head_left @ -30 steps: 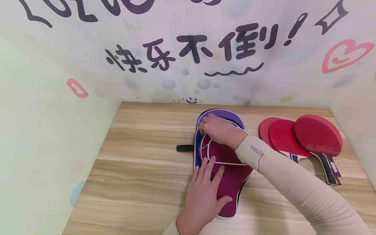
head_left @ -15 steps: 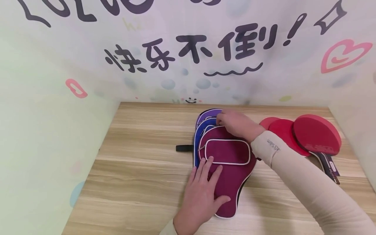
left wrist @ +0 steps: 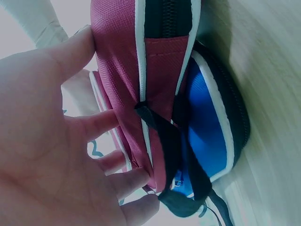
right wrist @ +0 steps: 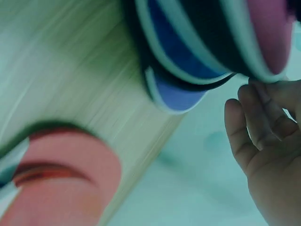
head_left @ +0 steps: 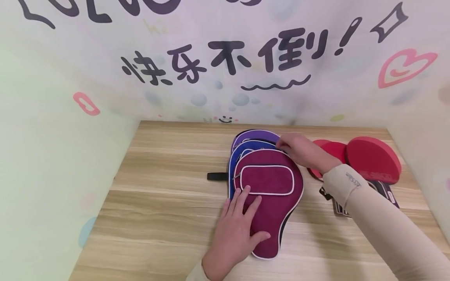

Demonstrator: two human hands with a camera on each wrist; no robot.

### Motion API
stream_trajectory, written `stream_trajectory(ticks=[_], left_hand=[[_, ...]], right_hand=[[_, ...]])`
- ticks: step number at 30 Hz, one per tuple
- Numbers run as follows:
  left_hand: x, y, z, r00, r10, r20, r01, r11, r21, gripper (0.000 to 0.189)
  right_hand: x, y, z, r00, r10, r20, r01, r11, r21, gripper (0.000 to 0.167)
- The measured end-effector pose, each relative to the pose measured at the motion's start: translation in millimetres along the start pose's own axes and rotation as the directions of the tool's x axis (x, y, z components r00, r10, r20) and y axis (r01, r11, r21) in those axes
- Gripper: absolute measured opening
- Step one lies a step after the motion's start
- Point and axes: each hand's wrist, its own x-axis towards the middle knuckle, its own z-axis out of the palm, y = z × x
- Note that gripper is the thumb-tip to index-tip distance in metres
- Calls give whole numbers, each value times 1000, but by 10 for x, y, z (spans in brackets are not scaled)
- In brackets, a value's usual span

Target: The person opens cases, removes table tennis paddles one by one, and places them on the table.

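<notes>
A maroon table tennis bat case (head_left: 270, 210) with white piping and a front pocket lies on top of a blue case (head_left: 233, 164) and a purple case (head_left: 261, 135). My left hand (head_left: 233, 238) rests on the maroon case's lower left part, fingers spread. In the left wrist view, a black strap loop (left wrist: 169, 146) hangs at that case's side, below a stretch of zipper (left wrist: 169, 19). At its upper right rim, the curled fingers of my right hand (head_left: 302, 150) pinch at the zipper; the pull is hidden by the fingers.
Several red table tennis bats (head_left: 372, 160) overlap on the table's right side, partly behind my right sleeve. A black strap (head_left: 217, 176) sticks out left of the cases. Printed walls (head_left: 225, 78) enclose the wooden table (head_left: 158, 203) at the back and sides.
My right hand has slid from the maroon case's upper left along its top edge to the upper right, uncovering the front pocket. My left hand has stayed on the case.
</notes>
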Motion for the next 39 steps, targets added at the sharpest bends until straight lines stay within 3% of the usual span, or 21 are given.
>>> stream_trajectory(ticks=[5,11,15,21,33,36,39], left_hand=[[-9,-4,6,1000,5,2,-5,1000,8,86],[1,10,10,1000,8,6,-8,1000,7,84],[-2,5,12,1000,4,-2,-4,1000,15,84],[-4,13,13,1000,-3,14,3,1000,13,84],[-29,24,-5,1000,-11,6,11,1000,21,83],[-35,21,-7,1000,-7,-5,7,1000,24,83],[-32,24,0,1000,-5,-16,6,1000,31,83]], right_hand=[[132,-162,29,997,22,74,-28,996,81,29],[223,-313,81,985,-75,154,65,996,67,31],[255,-356,98,980,-146,136,138,988,69,29],[272,-384,103,976,-183,120,176,982,69,29],[316,-495,134,991,-127,34,127,992,-5,10],[319,-515,125,991,-130,42,132,990,-47,13],[309,-510,125,982,-181,57,188,969,-160,16]])
